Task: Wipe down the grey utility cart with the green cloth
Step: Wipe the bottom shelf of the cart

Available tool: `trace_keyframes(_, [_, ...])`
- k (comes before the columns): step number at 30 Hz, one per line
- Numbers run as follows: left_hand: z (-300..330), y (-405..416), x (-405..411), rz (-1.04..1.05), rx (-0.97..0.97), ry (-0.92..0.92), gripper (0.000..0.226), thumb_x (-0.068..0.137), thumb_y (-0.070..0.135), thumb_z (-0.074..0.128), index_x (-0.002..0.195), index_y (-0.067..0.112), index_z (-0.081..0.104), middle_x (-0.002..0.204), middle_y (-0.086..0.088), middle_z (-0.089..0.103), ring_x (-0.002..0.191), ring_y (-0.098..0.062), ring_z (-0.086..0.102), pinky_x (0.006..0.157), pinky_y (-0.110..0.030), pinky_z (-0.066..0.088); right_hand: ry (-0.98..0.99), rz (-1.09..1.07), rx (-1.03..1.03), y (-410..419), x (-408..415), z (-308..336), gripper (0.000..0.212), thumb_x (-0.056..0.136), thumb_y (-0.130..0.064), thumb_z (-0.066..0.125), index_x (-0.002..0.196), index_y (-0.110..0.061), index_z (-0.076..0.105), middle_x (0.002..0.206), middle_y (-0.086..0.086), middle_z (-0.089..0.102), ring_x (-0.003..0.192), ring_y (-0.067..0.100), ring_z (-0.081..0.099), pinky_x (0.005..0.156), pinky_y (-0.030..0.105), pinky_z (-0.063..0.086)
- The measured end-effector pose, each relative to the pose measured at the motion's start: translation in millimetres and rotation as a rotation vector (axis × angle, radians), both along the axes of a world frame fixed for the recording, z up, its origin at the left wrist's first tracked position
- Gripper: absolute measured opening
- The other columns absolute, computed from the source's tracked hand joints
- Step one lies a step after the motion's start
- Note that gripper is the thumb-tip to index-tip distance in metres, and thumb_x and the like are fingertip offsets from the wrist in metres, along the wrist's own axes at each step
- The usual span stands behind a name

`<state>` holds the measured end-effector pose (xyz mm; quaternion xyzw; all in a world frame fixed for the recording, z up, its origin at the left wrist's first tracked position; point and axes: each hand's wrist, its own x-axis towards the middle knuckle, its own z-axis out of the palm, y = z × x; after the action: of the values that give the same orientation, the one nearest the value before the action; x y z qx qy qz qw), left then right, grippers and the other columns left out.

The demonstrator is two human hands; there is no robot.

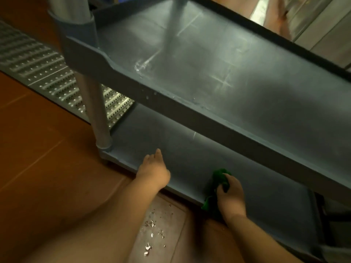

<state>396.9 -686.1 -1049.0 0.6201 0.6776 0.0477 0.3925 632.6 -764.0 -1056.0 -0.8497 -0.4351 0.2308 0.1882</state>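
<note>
Orange-brown floor tiles (38, 149) fill the left of the scene, and a metal drain grate (47, 73) runs across them at the far left. Beside it a cart leg (95, 114) comes down to the corner of the grey cart.

I judge that the step in hand is the wiping of the bottom shelf (190, 158). The left hand (153, 170) rests on the near edge of this shelf; its fingers are mostly straight and hold nothing. More to the right, the right hand (230, 196) grips the cloth (218, 179), bunched up, and presses it on the same shelf near the near edge. Part of the cloth hangs over this edge.

For the next move, the cloth probably must slide along the shelf, left or right, while the left hand steadies the body or the cart.

Above, the upper shelf (209, 63) hangs low over the bottom one, so the reach to the far side is narrow and the arm must stay low. This shelf looks wet, with streaks and some drops. Between the arms, on the floor, lie small water drops (152, 224); the floor there may be slippery.
</note>
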Motion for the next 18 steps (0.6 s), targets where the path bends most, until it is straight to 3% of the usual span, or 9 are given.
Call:
trace_keyframes(3, [9,-8,12,-0.007,0.071,-0.066,0.071,0.090,0.025,0.050,0.152,0.013,0.018,0.149,-0.009,0.034,0.142,-0.029,0.026,0.112,-0.044,0.035,0.049,-0.061,0.042,-8,-11,6,0.042,0.096,-0.015,0.056,0.137,-0.020,0.053,0.143,0.004,0.052,0.120,0.027,0.057,0.104,0.042,0.047])
trace_keyframes(7, [10,-24,9,-0.065,0.193,-0.145,0.066,0.088,0.021,0.048,0.150,0.015,0.026,0.148,-0.007,0.038,0.140,-0.026,0.031,0.111,-0.044,0.036,0.036,-0.071,0.129,-6,-32,10,0.041,0.096,-0.013,0.057,0.136,-0.020,0.054,0.142,0.005,0.054,0.124,0.028,0.055,0.107,0.040,0.044])
trace_keyframes(10, [19,-42,-22,-0.032,0.239,-0.137,0.063,0.088,0.020,0.047,0.148,0.015,0.029,0.147,-0.006,0.040,0.138,-0.023,0.034,0.111,-0.040,0.036,0.100,-0.067,0.179,-4,-64,18,0.041,0.095,-0.014,0.058,0.135,-0.022,0.055,0.136,0.006,0.058,0.120,0.030,0.058,0.105,0.046,0.047])
trace_keyframes(15, [36,-46,-82,-0.020,0.212,-0.108,0.055,0.096,0.021,0.045,0.148,0.020,0.030,0.148,-0.003,0.040,0.135,-0.022,0.038,0.108,-0.037,0.040,0.266,0.036,0.261,9,-117,20,0.039,0.094,-0.019,0.058,0.131,-0.029,0.056,0.127,0.004,0.063,0.114,0.028,0.061,0.101,0.048,0.050])
trace_keyframes(18, [57,-47,-95,-0.127,0.120,-0.119,0.047,0.097,0.021,0.045,0.144,0.022,0.037,0.139,-0.001,0.048,0.125,-0.019,0.049,0.104,-0.031,0.041,0.404,0.051,0.294,12,-138,34,0.033,0.095,-0.020,0.057,0.128,-0.027,0.059,0.113,0.002,0.067,0.101,0.022,0.064,0.094,0.038,0.051])
